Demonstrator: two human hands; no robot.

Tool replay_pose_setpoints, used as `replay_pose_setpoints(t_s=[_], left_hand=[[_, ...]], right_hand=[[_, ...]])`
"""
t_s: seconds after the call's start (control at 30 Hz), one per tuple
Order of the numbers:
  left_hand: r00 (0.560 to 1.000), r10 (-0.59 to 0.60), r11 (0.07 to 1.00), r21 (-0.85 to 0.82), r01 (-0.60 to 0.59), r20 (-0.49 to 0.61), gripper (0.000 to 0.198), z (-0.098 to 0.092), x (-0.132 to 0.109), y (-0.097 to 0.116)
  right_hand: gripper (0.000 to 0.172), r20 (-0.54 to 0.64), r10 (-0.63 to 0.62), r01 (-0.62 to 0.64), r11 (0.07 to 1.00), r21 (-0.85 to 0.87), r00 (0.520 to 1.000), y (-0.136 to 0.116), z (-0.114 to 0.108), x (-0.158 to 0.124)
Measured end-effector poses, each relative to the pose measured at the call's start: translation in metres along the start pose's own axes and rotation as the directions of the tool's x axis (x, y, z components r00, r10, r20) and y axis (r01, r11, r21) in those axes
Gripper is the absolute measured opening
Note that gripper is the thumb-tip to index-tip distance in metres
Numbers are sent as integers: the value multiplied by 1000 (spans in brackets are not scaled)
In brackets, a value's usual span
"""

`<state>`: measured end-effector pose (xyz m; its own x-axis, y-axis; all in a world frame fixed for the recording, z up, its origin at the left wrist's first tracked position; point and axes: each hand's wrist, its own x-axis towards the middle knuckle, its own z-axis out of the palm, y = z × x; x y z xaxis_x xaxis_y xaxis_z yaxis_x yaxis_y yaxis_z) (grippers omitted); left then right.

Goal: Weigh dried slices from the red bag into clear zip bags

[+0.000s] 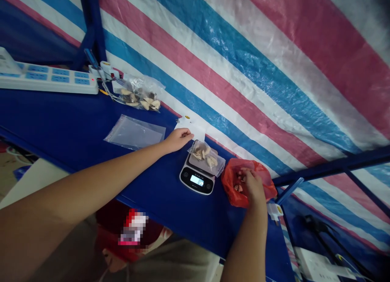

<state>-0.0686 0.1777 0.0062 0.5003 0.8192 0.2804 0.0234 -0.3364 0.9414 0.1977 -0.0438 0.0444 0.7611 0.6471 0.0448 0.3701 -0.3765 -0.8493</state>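
A small digital kitchen scale (197,184) lies on the blue tabletop, its lit display seeming to read 85. On its pan rests a clear plastic bag (219,162) holding pale, dried-looking slices (201,151). My left hand (179,140) is beside the scale's far left corner, fingers curled in, with nothing visible in them. My right hand (253,184) reaches into an open red plastic bag (229,192) right of the scale. Its fingers are bent together over some pieces (238,188) inside; the fingertips are partly hidden, so what they grip cannot be made out.
A flat clear zip bag (135,132) lies left of my left hand. Behind it are filled clear bags (141,95) of slices, tweezers (106,85) and a long power strip (45,80). White paper (195,132) lies behind the scale. A striped tarp (213,71) rises along the table's back edge.
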Motion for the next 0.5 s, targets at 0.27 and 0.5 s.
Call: replay_pose_setpoints(t_s=[0.27,0.5], left_hand=[[998,-57,998,-19,57,-34,29,-1,1,1],[997,-71,997,-4,71,-31,28,-2,0,5]], right_hand=[[20,-8,42,-42,923,-381,999,13,-4,4],[24,17,45,-31,873,-487,999,11,-2,2]])
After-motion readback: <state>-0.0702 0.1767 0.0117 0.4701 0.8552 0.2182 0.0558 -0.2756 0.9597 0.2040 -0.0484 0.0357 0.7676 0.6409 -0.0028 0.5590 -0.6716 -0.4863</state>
